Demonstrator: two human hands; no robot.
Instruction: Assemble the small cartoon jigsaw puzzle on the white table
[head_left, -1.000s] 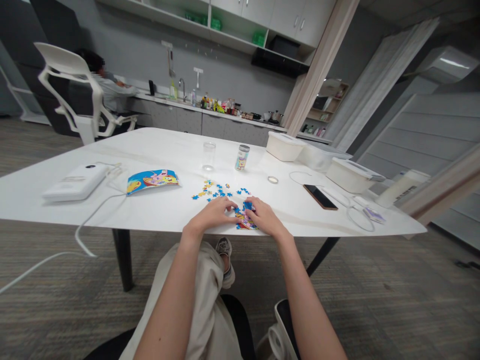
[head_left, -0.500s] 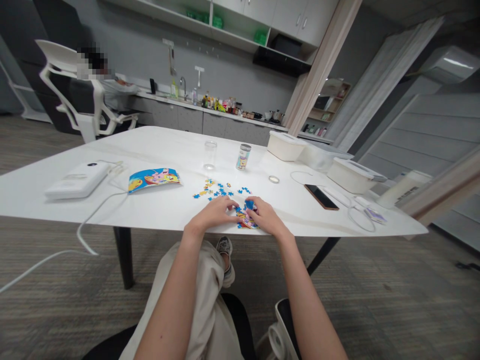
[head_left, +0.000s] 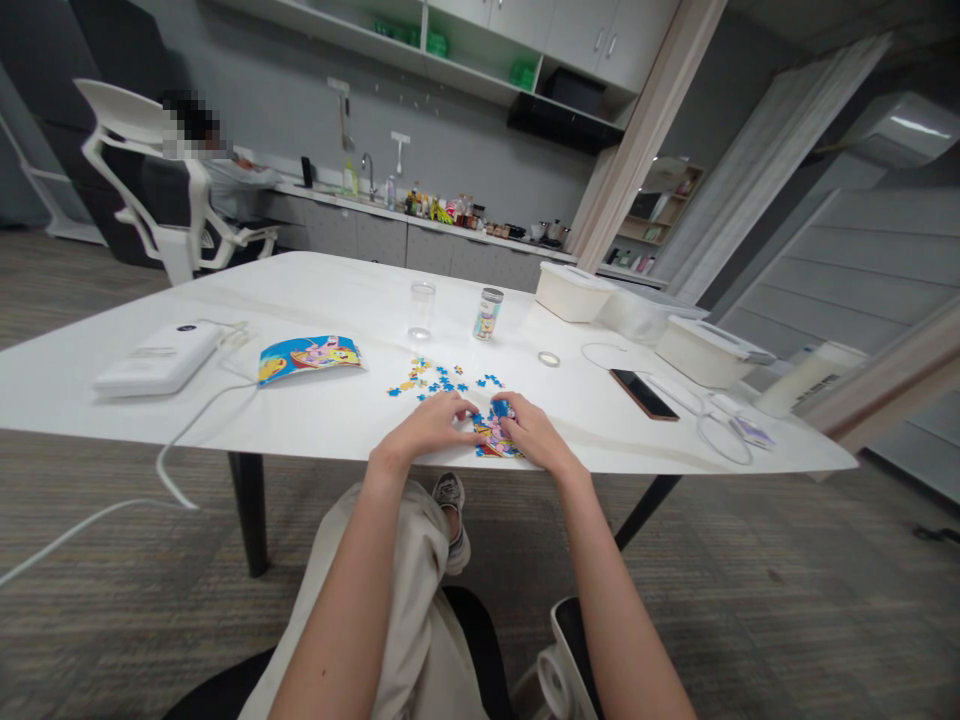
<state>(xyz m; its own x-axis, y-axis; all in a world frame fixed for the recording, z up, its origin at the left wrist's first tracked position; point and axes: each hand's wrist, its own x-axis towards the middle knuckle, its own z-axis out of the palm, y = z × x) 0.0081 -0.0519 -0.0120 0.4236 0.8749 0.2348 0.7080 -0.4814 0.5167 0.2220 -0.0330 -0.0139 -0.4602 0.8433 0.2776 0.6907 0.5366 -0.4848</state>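
Note:
A partly joined jigsaw puzzle [head_left: 495, 440], blue, pink and red, lies flat near the table's front edge between my hands. My left hand [head_left: 431, 425] holds its left side, with curved fingers and the thumb against the edge. My right hand [head_left: 531, 432] covers its right side, thumb and fingers closed round a blue puzzle piece [head_left: 499, 408] at the upper edge. My right fingers hide part of the picture. Just beyond lie several loose puzzle pieces [head_left: 442, 380], blue and yellow. A curved picture sheet [head_left: 309, 358] with cartoon figures rests further left.
Behind the pieces stand a clear jar [head_left: 421, 312] and a printed canister [head_left: 487, 315], with a ring-shaped lid [head_left: 548, 358] nearby. A phone [head_left: 643, 394], cables and white bins [head_left: 574, 292] occupy the right. A white power bank [head_left: 157, 362] sits left. Someone sits in a white chair [head_left: 196, 200] beyond.
My right hand and the blue piece under its fingertips have shifted very slightly. My left hand stays in place at the puzzle's left edge.

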